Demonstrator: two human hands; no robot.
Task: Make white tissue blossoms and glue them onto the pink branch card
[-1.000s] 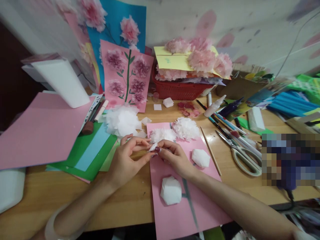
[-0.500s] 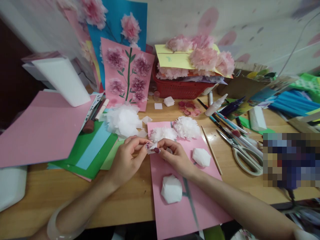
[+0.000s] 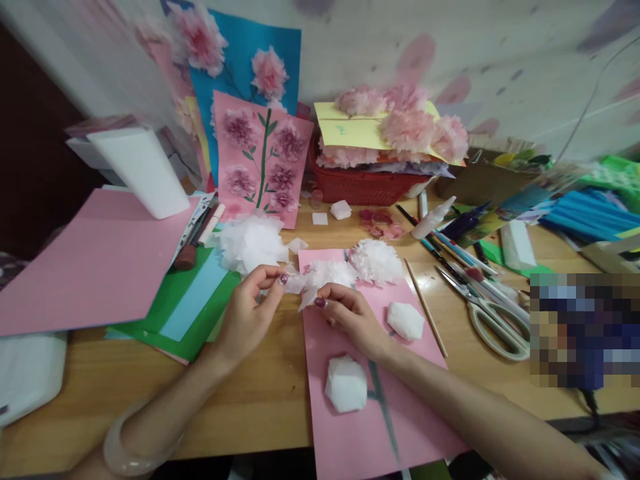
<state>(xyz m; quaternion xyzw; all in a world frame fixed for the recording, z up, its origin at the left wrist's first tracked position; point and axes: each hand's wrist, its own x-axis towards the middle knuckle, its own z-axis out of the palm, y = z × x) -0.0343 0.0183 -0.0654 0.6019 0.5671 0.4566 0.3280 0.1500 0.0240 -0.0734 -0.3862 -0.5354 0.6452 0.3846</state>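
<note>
My left hand (image 3: 246,319) pinches the edge of a thin white tissue paper piece (image 3: 296,283) between thumb and fingertips. My right hand (image 3: 356,321) is closed in a pinch on another part of white tissue (image 3: 309,299); whether it is the same piece I cannot tell. Both hands hover at the upper left of a pink sheet (image 3: 415,407) with a painted grey-green stem. Two fluffy white paper flowers (image 3: 377,261) sit near its top. Lower down are two compact white paper bundles (image 3: 346,384). A pile of white tissue (image 3: 253,243) lies beyond my left hand.
Scissors (image 3: 493,320), a thin wooden stick (image 3: 425,307) and a white glue bottle (image 3: 434,219) lie to the right. Green paper (image 3: 195,333) and a large pink sheet (image 3: 95,260) are at the left. A red basket (image 3: 357,187) and a pink flower picture (image 3: 263,160) stand behind.
My hands have moved apart, the left drawing leftward. The white tissue that was bunched between my fingertips now spreads out in the gap. The whole view has shifted slightly.
</note>
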